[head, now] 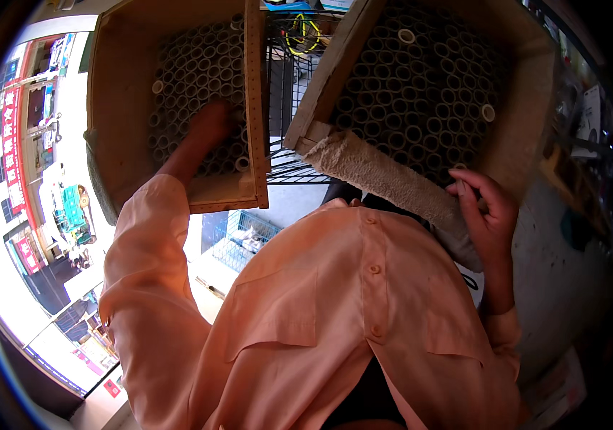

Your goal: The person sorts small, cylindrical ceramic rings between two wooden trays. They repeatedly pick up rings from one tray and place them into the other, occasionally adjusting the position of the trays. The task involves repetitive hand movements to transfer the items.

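Note:
Two wooden boxes stand before me, a left box (118, 70) and a right box (527, 91), each with many short pale tubes (204, 70) standing on end, their round openings up. My left hand (214, 124) reaches down into the left box, over the tubes near its right wall; its fingertips are dark and blurred, so I cannot tell whether they hold anything. At the near edge of the right box, my right hand (484, 204) pinches one pale tube (460, 167) between thumb and finger. A rolled beige towel (382, 172) covers that box's near rim, beside my right hand.
Black wire racking (290, 80) with a yellow cord (303, 35) lies between the boxes. A blue wire basket (247, 242) stands below the left box. Packaged goods (589, 118) line the far right. A bright street view with buildings fills the left.

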Tool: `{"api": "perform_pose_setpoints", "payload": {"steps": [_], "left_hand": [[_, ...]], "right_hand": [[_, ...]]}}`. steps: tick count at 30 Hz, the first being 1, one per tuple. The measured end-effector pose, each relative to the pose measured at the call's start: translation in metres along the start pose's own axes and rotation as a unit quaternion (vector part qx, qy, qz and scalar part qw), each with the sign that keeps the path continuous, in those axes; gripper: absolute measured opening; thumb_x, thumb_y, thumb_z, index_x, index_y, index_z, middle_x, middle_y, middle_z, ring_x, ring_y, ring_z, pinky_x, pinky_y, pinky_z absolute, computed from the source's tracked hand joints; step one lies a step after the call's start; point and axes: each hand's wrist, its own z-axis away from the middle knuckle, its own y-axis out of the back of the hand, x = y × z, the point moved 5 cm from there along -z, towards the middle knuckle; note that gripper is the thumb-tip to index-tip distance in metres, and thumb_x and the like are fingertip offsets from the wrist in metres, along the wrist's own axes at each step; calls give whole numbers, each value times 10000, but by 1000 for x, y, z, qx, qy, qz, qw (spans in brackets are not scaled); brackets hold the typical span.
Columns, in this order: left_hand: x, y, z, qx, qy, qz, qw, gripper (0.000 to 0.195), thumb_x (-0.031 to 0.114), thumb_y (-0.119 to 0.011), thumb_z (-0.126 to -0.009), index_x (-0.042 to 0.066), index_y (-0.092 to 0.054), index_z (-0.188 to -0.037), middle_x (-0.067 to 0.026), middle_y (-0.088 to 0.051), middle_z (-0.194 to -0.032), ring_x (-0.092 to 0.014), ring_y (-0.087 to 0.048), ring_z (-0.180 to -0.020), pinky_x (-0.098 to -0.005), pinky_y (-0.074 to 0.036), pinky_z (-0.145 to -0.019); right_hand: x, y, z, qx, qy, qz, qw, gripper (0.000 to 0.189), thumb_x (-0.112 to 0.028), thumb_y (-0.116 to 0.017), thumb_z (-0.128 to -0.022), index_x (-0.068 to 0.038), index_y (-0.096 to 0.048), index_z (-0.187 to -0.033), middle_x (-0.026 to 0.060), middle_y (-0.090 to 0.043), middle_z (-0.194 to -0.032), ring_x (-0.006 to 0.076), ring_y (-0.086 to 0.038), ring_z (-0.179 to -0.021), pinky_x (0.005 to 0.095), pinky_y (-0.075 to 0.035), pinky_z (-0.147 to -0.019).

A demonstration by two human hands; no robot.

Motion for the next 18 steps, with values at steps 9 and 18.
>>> {"api": "perform_pose_setpoints", "payload": {"steps": [9, 18], "left_hand": [[-5, 5, -3, -18, 58, 7, 998, 290, 307, -578, -727, 84, -632, -903, -161, -629, -867, -321, -608, -797, -407, -475, -704], [-41, -17, -20, 100, -21, 90, 991, 345, 343, -572, -739, 39, -605, -899, -175, -621, -834, -310, -605, -809, -401, -463, -707]], "right_hand": [[1, 1, -2, -10, 0, -24, 1000, 161, -10, -540, -824, -37, -612, -965, 56, -625, -762, 88, -599, -681, 196, -446, -544], [0, 1, -2, -14, 7, -23, 1000, 161, -7, -531, -826, -36, -609, -964, 57, -623, -751, 97, -603, -673, 204, -452, -544]]}}
